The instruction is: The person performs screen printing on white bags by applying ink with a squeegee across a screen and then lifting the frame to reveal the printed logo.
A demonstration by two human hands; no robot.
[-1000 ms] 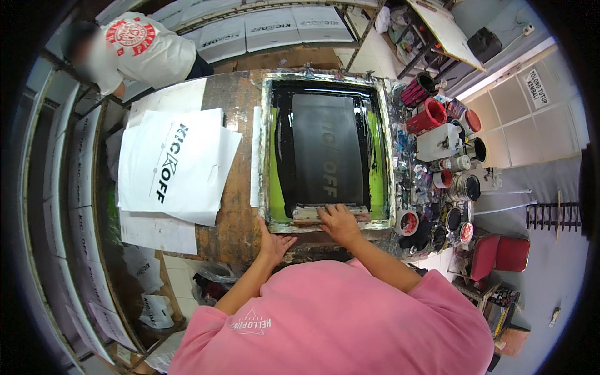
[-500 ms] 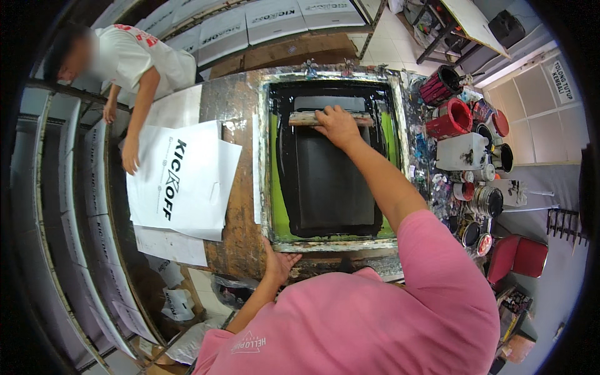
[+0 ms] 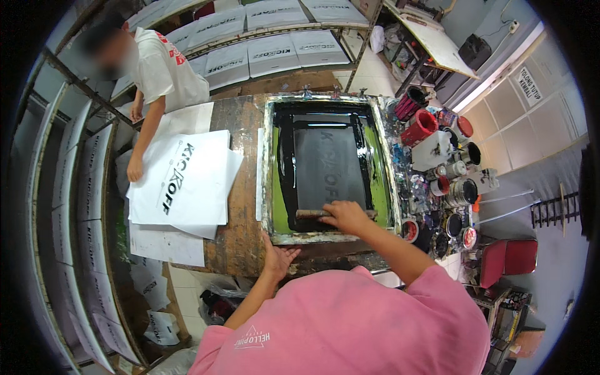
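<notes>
Right hand [image 3: 347, 217] grips a wooden-handled squeegee [image 3: 308, 214] near the near edge of a screen-printing frame [image 3: 268, 169].
Its fingers wrap the handle, which lies crosswise over black ink [image 3: 287, 156] inside the frame. The left hand [image 3: 278, 257], fingers loosely spread, is at the frame's near left corner, its thumb seemingly against the rim. Printed white sheets [image 3: 206, 156] lie stacked toward the table's [image 3: 240, 215] left edge, by a co-worker's hand [image 3: 135, 170]; ink cans [image 3: 419, 128] crowd its right edge.
</notes>
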